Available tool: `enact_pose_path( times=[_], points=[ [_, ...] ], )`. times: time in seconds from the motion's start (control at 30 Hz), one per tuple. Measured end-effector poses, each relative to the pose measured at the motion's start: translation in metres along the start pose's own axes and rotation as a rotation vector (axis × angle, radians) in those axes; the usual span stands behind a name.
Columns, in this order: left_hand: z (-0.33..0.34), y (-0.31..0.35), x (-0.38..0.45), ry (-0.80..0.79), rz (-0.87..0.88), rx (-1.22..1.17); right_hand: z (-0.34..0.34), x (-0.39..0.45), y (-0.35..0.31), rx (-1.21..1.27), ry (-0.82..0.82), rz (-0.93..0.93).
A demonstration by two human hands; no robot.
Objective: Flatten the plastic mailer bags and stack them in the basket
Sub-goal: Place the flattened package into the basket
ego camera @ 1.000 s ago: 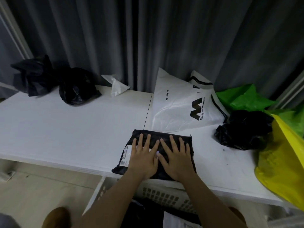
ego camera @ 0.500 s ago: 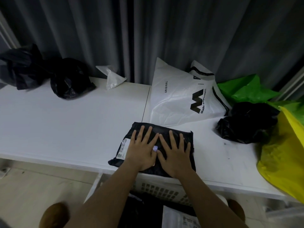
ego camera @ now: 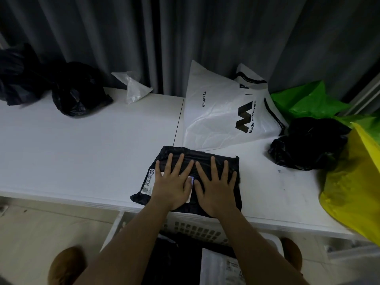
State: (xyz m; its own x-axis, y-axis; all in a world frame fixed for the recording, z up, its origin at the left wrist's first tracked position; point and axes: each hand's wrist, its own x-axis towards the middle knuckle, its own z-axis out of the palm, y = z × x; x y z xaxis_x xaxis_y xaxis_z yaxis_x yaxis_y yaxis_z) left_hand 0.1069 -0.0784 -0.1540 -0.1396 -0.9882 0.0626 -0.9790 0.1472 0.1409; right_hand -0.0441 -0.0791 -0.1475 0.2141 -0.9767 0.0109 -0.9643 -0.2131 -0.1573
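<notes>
A folded black mailer bag [ego camera: 197, 154] with a white shipping label lies at the front edge of the white table [ego camera: 92, 153]. My left hand [ego camera: 172, 186] and my right hand [ego camera: 216, 188] lie side by side on top of it, palms down, fingers spread and straight, pressing it flat. Below the table edge stands a white slotted basket [ego camera: 195, 229]; inside it I see a black bag and a white mailer with a label [ego camera: 222, 266], partly hidden by my forearms.
A large white printed mailer [ego camera: 226, 112] leans against the grey curtain behind. Crumpled black bags sit at the right [ego camera: 308, 142] and far left [ego camera: 78, 89]. Green [ego camera: 308, 101] and yellow [ego camera: 353, 182] bags fill the right side. A small clear bag [ego camera: 133, 89] lies at the back.
Both hands have stayed pressed on the black mailer, sliding slightly forward over it. The camera has shifted a little; nothing else moved.
</notes>
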Motion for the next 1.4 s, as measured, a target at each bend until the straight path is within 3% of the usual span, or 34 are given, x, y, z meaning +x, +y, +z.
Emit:
enact_pose_path(
  times=[0.17,0.67,0.83,1.0,1.23,1.4],
  points=[
    [0.004,0.000,-0.001,0.049,0.002,-0.018,0.001,-0.001,0.000,-0.011,-0.013,0.003],
    [-0.008,0.003,0.000,-0.155,-0.060,0.020,-0.004,-0.002,-0.002,-0.040,-0.090,-0.001],
    [-0.015,-0.010,0.012,0.032,0.054,0.124,-0.002,0.001,-0.005,-0.051,-0.055,0.021],
    [-0.008,-0.016,0.019,-0.118,-0.061,0.037,0.003,0.002,-0.004,-0.056,-0.025,0.014],
    [-0.004,-0.015,0.017,-0.098,-0.067,0.021,-0.005,0.007,0.000,-0.068,-0.111,-0.016],
    [-0.003,-0.016,0.017,-0.084,-0.066,0.009,-0.005,0.022,0.004,-0.076,-0.009,-0.051]
  ],
)
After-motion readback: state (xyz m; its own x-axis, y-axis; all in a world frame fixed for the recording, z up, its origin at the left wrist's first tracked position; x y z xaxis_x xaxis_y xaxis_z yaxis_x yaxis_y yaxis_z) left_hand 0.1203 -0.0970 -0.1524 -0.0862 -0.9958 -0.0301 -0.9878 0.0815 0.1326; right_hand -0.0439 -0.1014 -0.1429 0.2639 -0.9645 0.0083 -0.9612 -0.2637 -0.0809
